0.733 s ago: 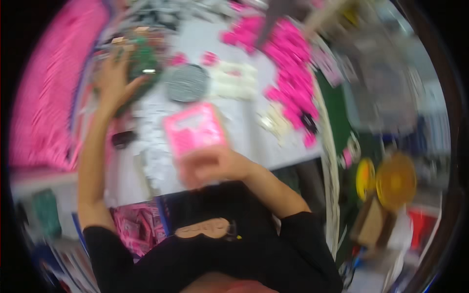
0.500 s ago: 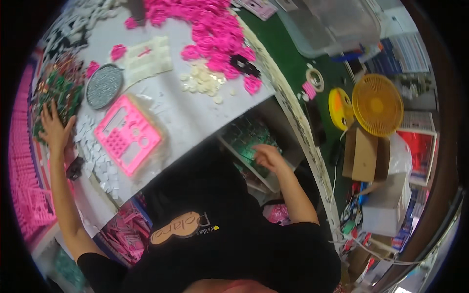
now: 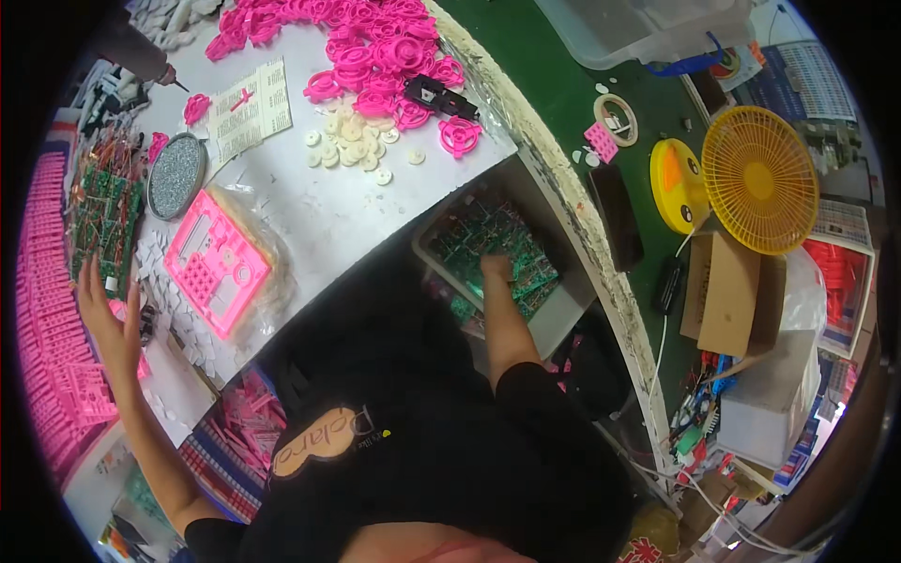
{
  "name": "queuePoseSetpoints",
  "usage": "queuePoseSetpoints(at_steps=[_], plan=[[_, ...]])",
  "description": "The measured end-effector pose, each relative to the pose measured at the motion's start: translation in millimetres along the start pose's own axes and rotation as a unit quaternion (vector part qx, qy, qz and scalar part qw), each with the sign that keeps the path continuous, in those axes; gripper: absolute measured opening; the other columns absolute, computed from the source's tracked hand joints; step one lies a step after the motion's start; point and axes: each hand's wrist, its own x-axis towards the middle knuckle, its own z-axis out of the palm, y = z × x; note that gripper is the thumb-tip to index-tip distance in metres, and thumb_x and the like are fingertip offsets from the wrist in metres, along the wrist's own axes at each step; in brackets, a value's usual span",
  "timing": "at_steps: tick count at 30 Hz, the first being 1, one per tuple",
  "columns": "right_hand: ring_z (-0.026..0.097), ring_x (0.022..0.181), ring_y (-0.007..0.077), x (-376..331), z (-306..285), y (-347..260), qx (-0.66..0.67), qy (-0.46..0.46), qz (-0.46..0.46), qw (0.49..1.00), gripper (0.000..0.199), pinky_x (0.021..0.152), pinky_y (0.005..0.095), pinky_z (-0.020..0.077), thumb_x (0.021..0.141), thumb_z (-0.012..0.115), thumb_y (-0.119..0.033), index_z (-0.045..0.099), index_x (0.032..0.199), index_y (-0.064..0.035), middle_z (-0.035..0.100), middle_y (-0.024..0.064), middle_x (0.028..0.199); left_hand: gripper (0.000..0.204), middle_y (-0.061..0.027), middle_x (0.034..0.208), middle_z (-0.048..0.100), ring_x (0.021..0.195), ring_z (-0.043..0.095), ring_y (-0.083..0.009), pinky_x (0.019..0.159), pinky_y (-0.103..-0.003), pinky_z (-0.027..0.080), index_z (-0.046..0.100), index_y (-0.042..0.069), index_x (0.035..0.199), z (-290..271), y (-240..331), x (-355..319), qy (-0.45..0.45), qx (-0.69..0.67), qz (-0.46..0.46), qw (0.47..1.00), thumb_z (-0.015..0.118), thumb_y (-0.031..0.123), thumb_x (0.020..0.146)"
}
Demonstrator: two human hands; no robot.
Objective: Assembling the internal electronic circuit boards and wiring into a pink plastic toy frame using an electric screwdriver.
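My left hand (image 3: 113, 319) lies with its fingers stretched and apart at the near edge of a pile of green circuit boards with wires (image 3: 103, 206), at the table's left side. Nothing shows in its grasp. My right hand (image 3: 496, 269) reaches down into a pale bin (image 3: 554, 319) under the table edge. Green circuit boards (image 3: 483, 230) fill that bin, and the hand is over or among them. Its fingers are hidden, so what it holds does not show. A pink plastic casing panel (image 3: 218, 267) rests on a clear-wrapped stack between the hands.
Pink plastic parts (image 3: 375, 56) and cream discs (image 3: 347, 141) cover the table's far part. A screwdriver (image 3: 155, 66) hangs at the upper left, above a grey glittery oval dish (image 3: 176, 175). Right of the ledge lie a yellow basket (image 3: 758, 178) and a cardboard box (image 3: 723, 291).
My right hand has gone from above the bin down into its circuit boards. My left hand has slid nearer, off most of its board pile. The view has shifted a little.
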Motion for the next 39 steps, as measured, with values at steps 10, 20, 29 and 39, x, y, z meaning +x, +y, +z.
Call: queuePoseSetpoints(at_steps=[10,20,29,39], plan=[[0.049,0.122,0.0398,-34.4,23.4,-23.8,0.133,0.201,-0.083,0.967,0.058,0.108,0.0538,0.0335,0.072,0.079,-0.029,0.061,0.122,-0.0052,0.061,0.0208,0.117,0.058,-0.0176,0.15,0.041,0.141,0.035,-0.0327,0.116,-0.043,0.025,0.044,0.004,0.145,8.6,-10.4,-50.0,-0.041,-0.068,-0.065,0.995,0.066,0.022,0.093],[0.063,0.111,0.0307,17.6,40.0,-53.6,0.431,-0.007,-0.094,0.898,0.073,0.097,0.0381,0.0479,0.064,0.089,-0.021,0.058,0.126,0.0045,0.064,0.0203,0.124,0.052,-0.016,0.144,0.049,0.138,0.04,-0.0304,0.115,-0.041,0.027,0.047,0.002,0.142,5.3,16.9,-52.5,-0.03,-0.133,-0.098,0.986,0.064,0.016,0.095],[0.063,0.111,0.0275,-6.1,14.8,-32.2,0.324,0.028,-0.107,0.94,0.071,0.093,0.0383,0.0511,0.067,0.088,-0.021,0.058,0.128,-0.002,0.065,0.0158,0.122,0.048,-0.0143,0.143,0.05,0.136,0.044,-0.0268,0.114,-0.039,0.03,0.047,0.001,0.141,2.4,9.5,-68.6,-0.041,-0.211,-0.139,0.967,0.061,0.012,0.096],[0.061,0.113,0.0271,-15.6,-90.9,132.9,0.653,-0.252,-0.068,0.711,0.044,0.096,0.0461,0.0506,0.089,0.069,-0.004,0.053,0.13,-0.0065,0.063,0.009,0.124,0.037,-0.0143,0.136,0.055,0.131,0.049,-0.0275,0.111,-0.039,0.034,0.059,0.001,0.128,-9.3,64.8,-44.9,-0.059,-0.266,-0.105,0.956,0.061,0.005,0.092]])
